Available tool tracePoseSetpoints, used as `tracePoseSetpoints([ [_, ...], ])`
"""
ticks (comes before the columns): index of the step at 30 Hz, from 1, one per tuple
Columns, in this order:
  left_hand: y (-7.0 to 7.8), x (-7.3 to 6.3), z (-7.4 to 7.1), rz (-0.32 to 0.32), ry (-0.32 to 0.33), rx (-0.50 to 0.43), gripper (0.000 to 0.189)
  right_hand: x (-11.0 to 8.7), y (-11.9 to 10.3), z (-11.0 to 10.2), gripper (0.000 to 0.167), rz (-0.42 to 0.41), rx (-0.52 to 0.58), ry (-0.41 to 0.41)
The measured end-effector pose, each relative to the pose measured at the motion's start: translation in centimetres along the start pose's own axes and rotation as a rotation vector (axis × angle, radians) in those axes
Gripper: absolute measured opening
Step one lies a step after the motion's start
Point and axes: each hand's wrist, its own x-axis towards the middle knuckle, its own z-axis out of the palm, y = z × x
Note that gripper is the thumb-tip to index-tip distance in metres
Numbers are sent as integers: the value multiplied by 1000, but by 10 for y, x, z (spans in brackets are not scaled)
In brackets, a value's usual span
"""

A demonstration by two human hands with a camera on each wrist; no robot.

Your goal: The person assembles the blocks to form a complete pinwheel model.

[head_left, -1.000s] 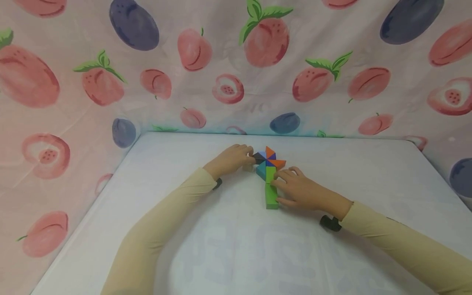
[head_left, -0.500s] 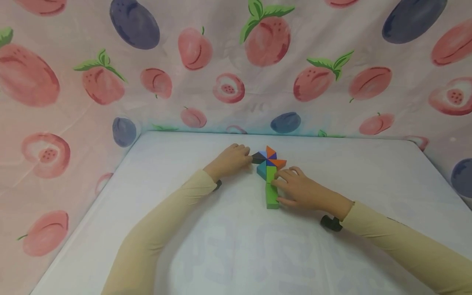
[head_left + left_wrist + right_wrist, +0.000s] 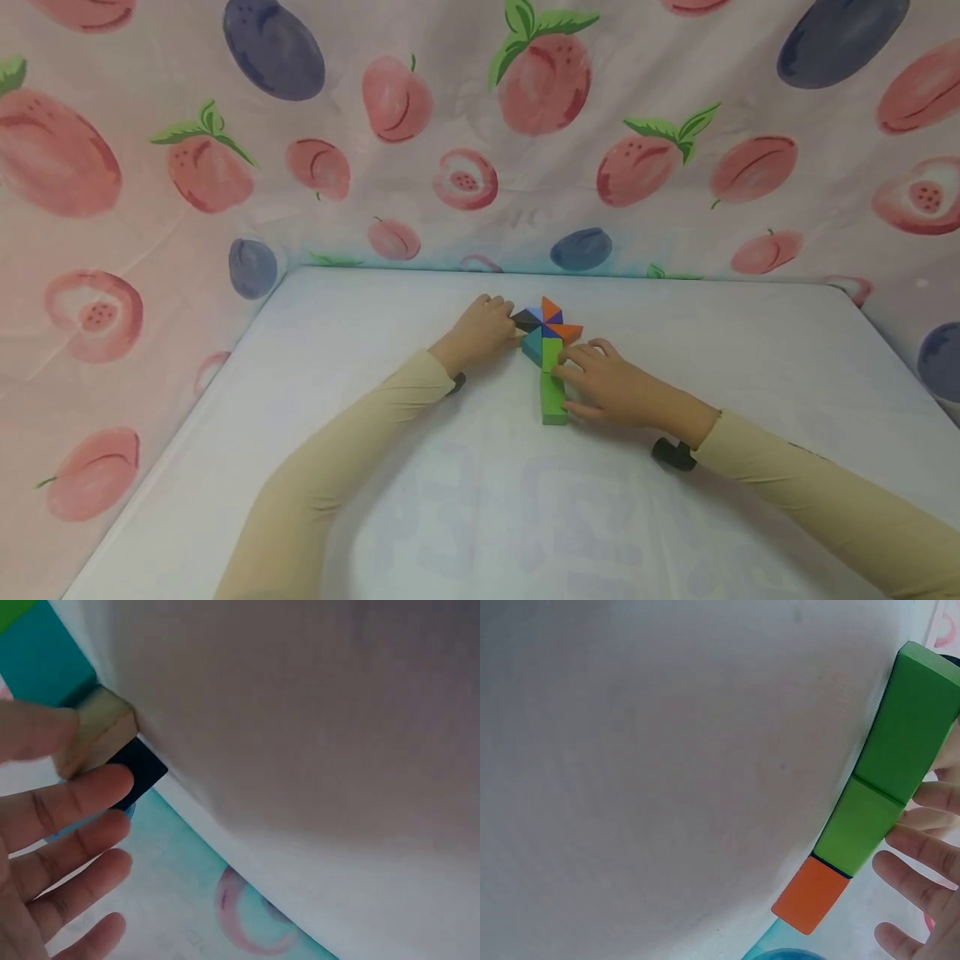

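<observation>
A pinwheel of small coloured wedge blocks (image 3: 552,307) lies flat on the table above two green blocks (image 3: 552,398) set end to end. At its left edge my left hand (image 3: 483,329) pinches a bare-wood-coloured block (image 3: 109,727) between thumb and forefinger. That block sits between a teal block (image 3: 45,652) and a dark block (image 3: 142,769); in the head view the hand mostly hides it. My right hand (image 3: 611,385) rests along the right side of the green blocks, fingers spread, fingertips touching or very near them. An orange block (image 3: 810,895) adjoins the lighter green one.
A white cloth covers the table (image 3: 420,517). Behind and to the left hangs a pink curtain (image 3: 525,183) printed with fruit, meeting the table's back edge. Dark wrist-worn devices (image 3: 672,454) are partly seen under the sleeves.
My left hand first drew slightly left from the pinwheel, then came back right and slightly down, its thumb now below the black block. The right hand and the green blocks stay put.
</observation>
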Motion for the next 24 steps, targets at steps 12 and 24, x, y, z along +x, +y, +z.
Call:
tracePoseSetpoints([
  [12, -4, -6, -7, 18, -3, -86, 41, 0, 1, -1, 44, 26, -1, -47],
  [24, 6, 1, -4, 31, 69, -35, 20, 0, 0, -2, 43, 1, -2, -23],
])
